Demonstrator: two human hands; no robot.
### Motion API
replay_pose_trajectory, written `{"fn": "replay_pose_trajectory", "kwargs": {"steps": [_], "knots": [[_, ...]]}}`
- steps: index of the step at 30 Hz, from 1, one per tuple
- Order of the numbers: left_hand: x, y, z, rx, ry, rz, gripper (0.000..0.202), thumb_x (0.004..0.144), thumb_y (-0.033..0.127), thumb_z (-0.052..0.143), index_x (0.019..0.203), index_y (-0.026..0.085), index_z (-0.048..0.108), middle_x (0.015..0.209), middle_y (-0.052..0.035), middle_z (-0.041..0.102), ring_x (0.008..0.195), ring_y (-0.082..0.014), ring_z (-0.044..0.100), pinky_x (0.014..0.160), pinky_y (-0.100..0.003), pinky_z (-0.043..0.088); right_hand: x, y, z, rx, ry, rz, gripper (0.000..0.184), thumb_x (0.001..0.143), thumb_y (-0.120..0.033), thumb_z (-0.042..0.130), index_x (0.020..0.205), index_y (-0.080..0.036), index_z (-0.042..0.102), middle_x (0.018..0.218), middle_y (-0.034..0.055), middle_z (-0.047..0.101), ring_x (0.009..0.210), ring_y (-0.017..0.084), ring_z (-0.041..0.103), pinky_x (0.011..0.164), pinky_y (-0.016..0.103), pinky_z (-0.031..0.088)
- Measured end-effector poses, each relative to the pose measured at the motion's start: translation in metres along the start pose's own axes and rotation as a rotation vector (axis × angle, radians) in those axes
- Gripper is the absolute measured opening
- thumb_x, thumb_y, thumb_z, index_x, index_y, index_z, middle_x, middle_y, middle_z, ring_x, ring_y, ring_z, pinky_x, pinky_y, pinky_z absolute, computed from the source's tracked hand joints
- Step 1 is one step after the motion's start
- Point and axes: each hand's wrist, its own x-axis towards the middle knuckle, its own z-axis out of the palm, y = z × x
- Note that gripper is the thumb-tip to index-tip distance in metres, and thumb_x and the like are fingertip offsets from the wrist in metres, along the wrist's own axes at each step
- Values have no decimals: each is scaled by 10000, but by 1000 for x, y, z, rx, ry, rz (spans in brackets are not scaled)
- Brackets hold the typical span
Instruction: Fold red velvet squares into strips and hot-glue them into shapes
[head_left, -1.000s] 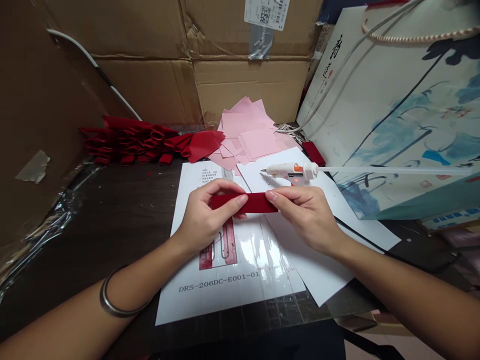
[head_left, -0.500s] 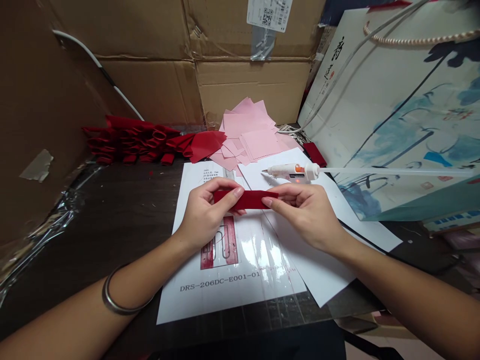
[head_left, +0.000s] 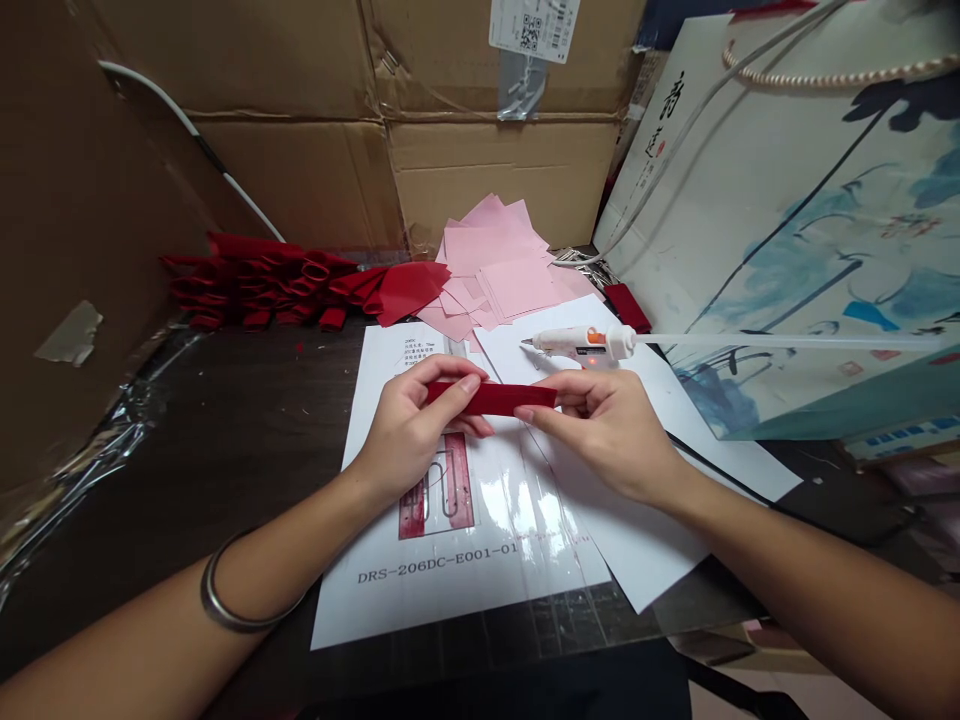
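A narrow dark red strip (head_left: 499, 399), seemingly folded fabric or ribbon, stretches level between my two hands above the printed sheet (head_left: 450, 600). My left hand (head_left: 424, 410) pinches its left end, thumb in front and fingers behind. At the right end, the thumb and fingers of my right hand (head_left: 607, 420) close on the strip, the thumb along its lower edge. Just beyond my right hand lies a white glue gun (head_left: 581, 343) with an orange part, a small light lit and a long clear glue stick in its back.
Folded red pieces (head_left: 262, 285) are heaped at the back left. Pink paper squares (head_left: 499, 260) pile up against the cardboard wall (head_left: 495, 165). Metal clips (head_left: 589, 268) and a small red piece (head_left: 628, 307) lie by the paper bag (head_left: 787, 240) at right. A white cable (head_left: 667, 170) hangs there.
My right thumb has slid slightly left along the strip, and the strip looks narrower, its face tipped. Both hands otherwise stay in nearly the same place.
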Motion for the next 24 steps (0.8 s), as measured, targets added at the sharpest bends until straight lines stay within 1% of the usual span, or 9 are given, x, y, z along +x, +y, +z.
{"fn": "replay_pose_trajectory", "kwargs": {"steps": [5,7,12,13,15,17,19,21,24], "knots": [[-1,1,0,17,14,4,152,827,286,685,891,171,608,725,10,658,566,-129,681,577,-222,560,-1,1,-1,8,-38,-71,216,879,-319,627,978,-198,775,710,3,702,524,95,462,479,257,328],[0,2,0,30,17,0,157,821,290,687,889,172,610,741,9,656,566,-130,682,574,-223,557,-2,0,-1,-11,-23,-93,227,904,-305,586,958,-204,782,682,-2,694,540,104,475,491,260,337],[-1,2,0,33,8,0,153,824,292,679,891,171,612,725,12,650,570,-132,682,570,-220,553,-3,-2,-2,-30,-4,-88,216,900,-289,587,946,-208,782,572,-31,595,504,97,413,463,259,280],[-1,2,0,32,11,3,151,824,290,679,890,172,612,729,12,651,569,-130,682,570,-219,553,-3,-3,-2,-13,-10,-92,217,906,-291,581,918,-201,778,547,-39,561,497,93,402,462,259,274],[-2,2,1,37,23,8,151,826,291,680,891,173,612,747,12,654,568,-125,681,571,-216,554,-3,-3,-2,17,-15,-105,276,929,-309,550,775,-187,744,494,-53,471,479,85,366,465,263,263],[-2,2,1,44,36,6,158,829,299,679,894,173,610,760,10,655,568,-123,677,571,-218,555,-3,-3,-3,33,-5,-118,378,949,-325,518,624,-181,647,475,-59,404,474,81,338,477,267,263],[-1,3,1,57,39,3,176,839,323,670,897,170,606,760,5,655,572,-124,673,571,-224,555,-2,-2,-3,39,15,-122,424,957,-336,507,566,-181,569,480,-59,376,476,79,320,486,270,265],[-1,4,1,98,27,10,205,847,354,666,906,167,606,744,0,652,579,-126,665,570,-227,550,-1,0,-2,35,45,-113,404,955,-346,511,594,-182,589,486,-60,370,480,82,317,491,270,272],[1,3,-1,214,11,39,225,846,373,675,926,171,618,674,11,621,548,-113,614,534,-216,514,1,2,-2,20,92,-84,329,941,-376,535,731,-184,699,494,-57,395,489,91,346,498,269,295]]}}
